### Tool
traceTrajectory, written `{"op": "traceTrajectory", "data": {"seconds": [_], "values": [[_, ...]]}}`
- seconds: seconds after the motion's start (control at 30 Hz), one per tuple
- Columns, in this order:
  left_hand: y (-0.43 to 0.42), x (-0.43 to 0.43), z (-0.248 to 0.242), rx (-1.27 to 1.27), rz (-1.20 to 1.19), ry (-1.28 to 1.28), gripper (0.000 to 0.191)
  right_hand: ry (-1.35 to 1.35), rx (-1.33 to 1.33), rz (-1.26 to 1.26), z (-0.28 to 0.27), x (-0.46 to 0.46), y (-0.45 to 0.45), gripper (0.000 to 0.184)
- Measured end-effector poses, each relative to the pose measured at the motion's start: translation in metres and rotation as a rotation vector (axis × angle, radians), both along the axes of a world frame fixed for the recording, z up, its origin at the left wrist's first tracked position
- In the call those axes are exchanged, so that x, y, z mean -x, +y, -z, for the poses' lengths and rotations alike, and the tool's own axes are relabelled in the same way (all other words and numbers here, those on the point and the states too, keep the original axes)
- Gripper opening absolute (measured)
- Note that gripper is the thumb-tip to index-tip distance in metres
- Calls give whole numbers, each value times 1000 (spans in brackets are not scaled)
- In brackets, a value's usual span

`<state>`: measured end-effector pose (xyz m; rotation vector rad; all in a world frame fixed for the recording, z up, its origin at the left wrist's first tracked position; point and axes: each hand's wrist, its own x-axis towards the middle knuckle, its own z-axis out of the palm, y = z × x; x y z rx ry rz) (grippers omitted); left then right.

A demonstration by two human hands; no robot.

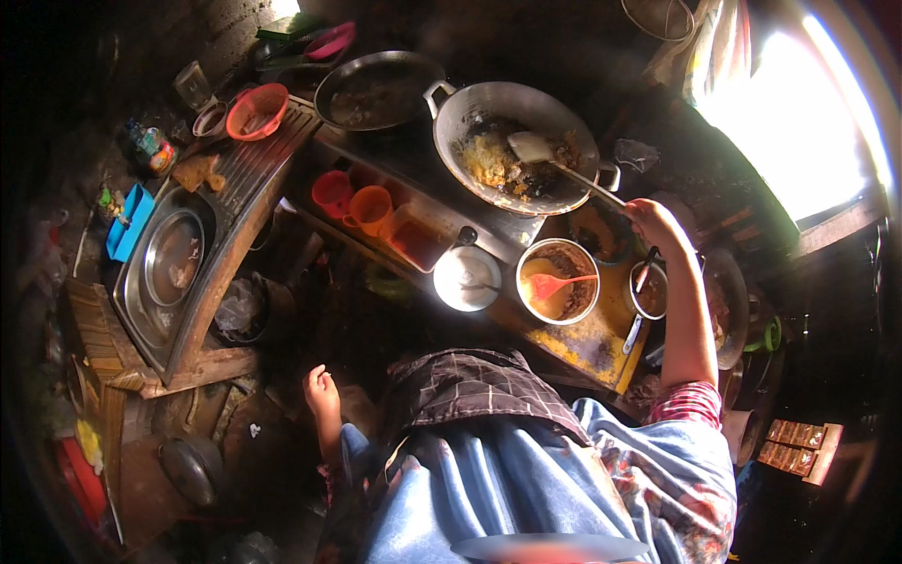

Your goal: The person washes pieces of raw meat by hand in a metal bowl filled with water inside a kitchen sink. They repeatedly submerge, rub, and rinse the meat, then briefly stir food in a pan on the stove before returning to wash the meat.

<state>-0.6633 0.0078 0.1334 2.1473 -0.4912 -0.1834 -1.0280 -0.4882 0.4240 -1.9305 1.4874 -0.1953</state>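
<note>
My right hand grips the long handle of a metal spatula. The spatula's broad blade rests inside a large two-handled wok, over yellowish-brown food with dark oil around it. My left hand hangs low beside my body, away from the counter. Its fingers look loosely curled, and I see nothing clear in them. Nearer to me than the wok stands a pot of batter with a red plastic ladle in it. A round pale lid or bowl catches bright light to its left.
A red cup, an orange mug and a clear rectangular container line the counter. Left is a metal sink with a basin. A wide pan lies beyond. A small saucepan sits under my right forearm.
</note>
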Motion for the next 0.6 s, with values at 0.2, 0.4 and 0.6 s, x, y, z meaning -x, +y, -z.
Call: {"op": "traceTrajectory", "data": {"seconds": [0.2,0.4,0.6], "values": [[-13,-8,-9,-21,28,-8,17,-579,-833,51,40,-26,13,30],[-13,-13,-9,-43,35,8,17,-527,-968,169,81,-48,9,34],[-6,-14,-4,-39,25,-18,17,-372,-650,-28,77,-54,7,38]]}}
